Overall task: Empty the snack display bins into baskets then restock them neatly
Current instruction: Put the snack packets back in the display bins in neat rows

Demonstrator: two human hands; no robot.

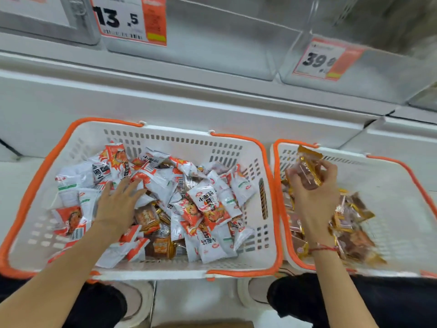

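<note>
1. A white, flat display ledge (28, 176) runs across the front of the shelving and carries two baskets set side by side.
2. The larger white slotted plastic basket with orange rim and handles (264, 263) sits on the left part of the ledge; its near edge overhangs toward the person's shoes.
3. The second white plastic basket with orange rim (402, 176) sits on the right, its left rim touching the first basket's right rim.
4. Above and behind the ledge, clear plastic bins (212, 43) rest on a white upper shelf (165, 76), with two white-and-orange price tags, "13.5" (130, 20) and "39.8" (327, 59), on their fronts.
</note>
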